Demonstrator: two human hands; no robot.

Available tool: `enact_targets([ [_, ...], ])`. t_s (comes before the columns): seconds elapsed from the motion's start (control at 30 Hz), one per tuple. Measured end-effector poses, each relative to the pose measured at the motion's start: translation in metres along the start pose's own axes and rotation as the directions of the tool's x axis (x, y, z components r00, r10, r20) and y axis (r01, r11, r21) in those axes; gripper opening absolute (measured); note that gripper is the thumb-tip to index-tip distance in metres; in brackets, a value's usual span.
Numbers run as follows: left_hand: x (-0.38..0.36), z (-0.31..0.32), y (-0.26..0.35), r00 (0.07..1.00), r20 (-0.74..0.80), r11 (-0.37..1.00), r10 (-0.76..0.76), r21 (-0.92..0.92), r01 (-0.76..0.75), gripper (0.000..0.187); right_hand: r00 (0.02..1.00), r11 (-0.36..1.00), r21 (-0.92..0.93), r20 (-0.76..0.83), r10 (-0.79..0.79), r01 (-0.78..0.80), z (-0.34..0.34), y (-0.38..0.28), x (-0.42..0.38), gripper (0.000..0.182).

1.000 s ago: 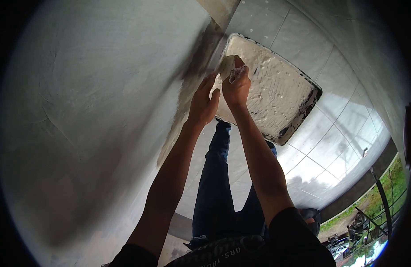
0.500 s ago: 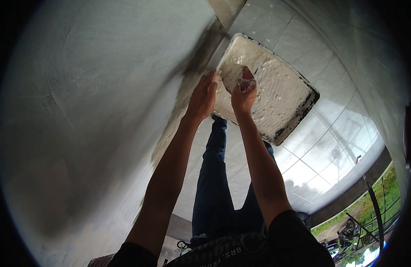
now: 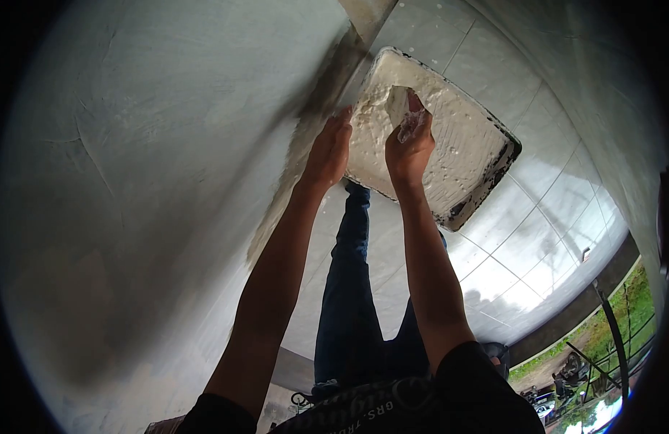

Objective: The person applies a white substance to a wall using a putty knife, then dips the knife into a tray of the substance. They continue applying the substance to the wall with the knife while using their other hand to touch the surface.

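Note:
A large rectangular tray (image 3: pixel 509 155) with a dark, chipped rim is spread with creamy, pale filler (image 3: pixel 450 137). My left hand (image 3: pixel 328 153) grips the tray's left edge, fingers close together along the rim. Over the tray my right hand (image 3: pixel 411 150) is closed on a filler-smeared putty knife (image 3: pixel 397 103). Its flat blade points away from me, and its handle is hidden in my fist. Filler also clings to my right thumb and fingers.
A grey plastered wall (image 3: pixel 132 145) rises close on the left, with a rougher beige strip along its lower edge. Pale floor tiles (image 3: pixel 537 217) lie below and right of the tray. My legs (image 3: pixel 352 289) stand under it. Grass (image 3: pixel 624 318) and a motorbike (image 3: pixel 566 372) show outside at lower right.
My right hand has moved slightly right with the putty knife, and the blade has turned to show its flat side. The tray has shifted a little upward in view.

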State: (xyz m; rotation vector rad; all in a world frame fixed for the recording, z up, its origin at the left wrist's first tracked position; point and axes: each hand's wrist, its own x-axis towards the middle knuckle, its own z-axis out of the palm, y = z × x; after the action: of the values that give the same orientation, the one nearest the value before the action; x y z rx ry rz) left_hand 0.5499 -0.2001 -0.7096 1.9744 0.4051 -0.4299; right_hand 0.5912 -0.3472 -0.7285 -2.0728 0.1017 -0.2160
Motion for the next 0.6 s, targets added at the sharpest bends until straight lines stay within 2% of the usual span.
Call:
enact_targets([
  [0.13, 0.000, -0.002, 0.007, 1.000, -0.009, 0.999, 0.011, -0.040, -0.011, 0.056, 0.998, 0.997, -0.066, 0.052, 0.038, -0.034, 0.000, 0.008, 0.025, 0.042],
  [0.2, -0.001, -0.003, 0.016, 0.992, -0.011, 0.977, -0.123, -0.179, 0.119, 0.056, 0.965, 0.944, -0.318, 0.261, -0.004, 0.090, 0.006, 0.010, 0.028, 0.040],
  [0.23, 0.000, -0.004, 0.012, 0.992, -0.010, 0.976, -0.124, -0.180, 0.121, 0.056, 0.950, 0.927, -0.321, 0.297, -0.093, 0.192, 0.009, 0.012, 0.025, 0.039],
  [0.27, 0.002, -0.005, 0.007, 0.994, 0.006, 0.966, -0.107, -0.236, 0.105, 0.056, 0.950, 0.927, -0.324, 0.299, -0.091, 0.191, 0.011, 0.014, 0.019, 0.039],
  [0.33, 0.004, -0.006, -0.002, 0.996, 0.024, 0.949, -0.087, -0.301, 0.091, 0.056, 0.894, 0.932, -0.307, 0.447, -0.039, 0.194, 0.012, 0.013, 0.002, 0.038],
  [0.37, 0.006, -0.005, -0.008, 0.995, 0.029, 0.936, -0.091, -0.339, 0.096, 0.055, 0.884, 0.950, -0.235, 0.461, -0.075, 0.204, 0.008, 0.011, -0.008, 0.034],
  [0.47, 0.010, -0.005, -0.017, 0.997, 0.020, 0.935, -0.070, -0.348, 0.072, 0.055, 0.878, 1.000, -0.006, 0.478, 0.021, -0.021, -0.011, 0.003, -0.019, 0.041],
  [0.53, 0.008, -0.008, -0.016, 0.998, 0.035, 0.965, -0.048, -0.257, 0.055, 0.049, 0.959, 0.999, 0.032, 0.282, 0.006, -0.015, -0.025, 0.001, -0.026, 0.045],
  [0.57, 0.006, -0.010, -0.017, 0.998, 0.037, 0.964, -0.052, -0.258, 0.059, 0.049, 0.943, 0.991, -0.061, 0.303, 0.136, -0.123, -0.035, -0.002, -0.031, 0.045],
  [0.6, 0.004, -0.013, -0.018, 0.997, 0.052, 0.994, 0.049, -0.097, -0.044, 0.049, 0.943, 0.990, -0.064, 0.302, 0.138, -0.125, -0.038, -0.001, -0.041, 0.045],
])
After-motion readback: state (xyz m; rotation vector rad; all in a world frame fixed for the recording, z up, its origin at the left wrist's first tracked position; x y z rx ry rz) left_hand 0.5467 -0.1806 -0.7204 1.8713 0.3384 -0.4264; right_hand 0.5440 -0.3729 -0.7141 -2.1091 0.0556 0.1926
